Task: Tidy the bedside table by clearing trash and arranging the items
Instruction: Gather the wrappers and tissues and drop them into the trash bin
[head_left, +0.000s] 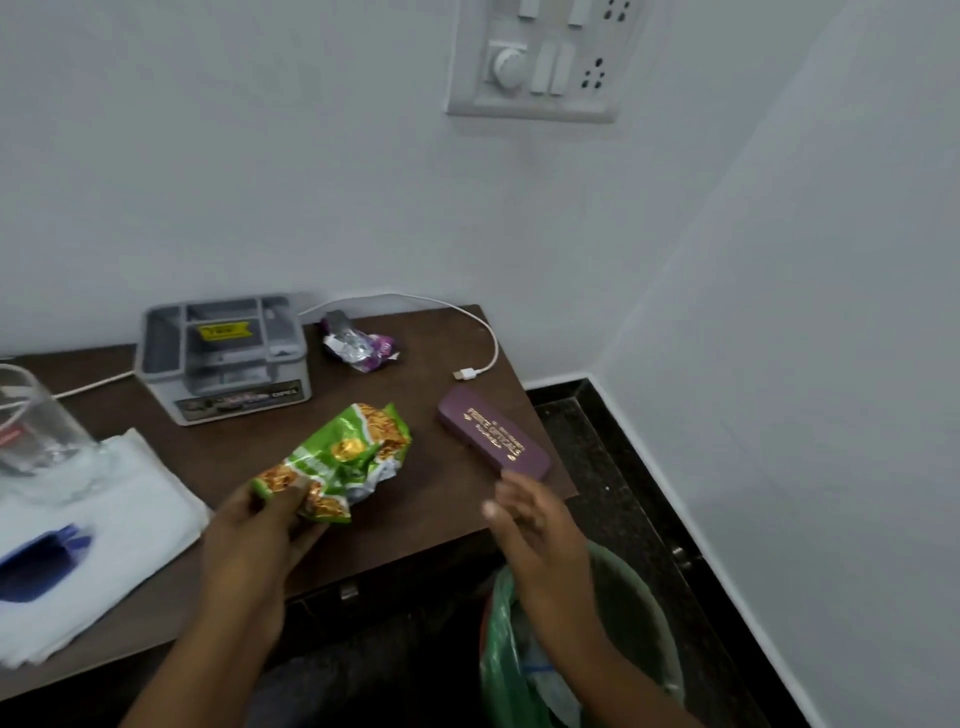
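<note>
Nearest, bottom right, a green bin (644, 613) stood on the floor just off the surface's (249, 447) front right corner. It had a green liner, w/ some pale scraps inside; contents otherwise too blurred to tell. The right hand (540, 545) hovered over the bin's rim, fingers (511, 499) loosely spread & empty, tips close to the near end of a purple case (493, 441); contact couldn't be told.

The left hand (249, 545) was above the surface's front edge, fingers pinching the near end of a crumpled green wrapper (337, 462), whose far end lay mid-surface. Left of that hand, white cloth (104, 519) covered the front left part, its near side overhanging the front edge, w/ a blue item (41, 561) on it, blurred. A clear glass (36, 431) stood at the cloth's far left, looking empty.

The case lay diagonal along the right edge, near end almost at the corner. Bare brown room was left between wrapper & case, and between wrapper & a grey organiser (228, 353) further back.

The organiser sat at the back by the wall, open-topped w/ several compartments; a yellow label in the middle one, rest looked bare. Just right of it lay a purple-silver wrapper (358, 343). A white cable (467, 332) looped from behind the organiser round the back right edge, plug resting beyond the case. A switch panel (540, 57) was on the wall above.
</note>
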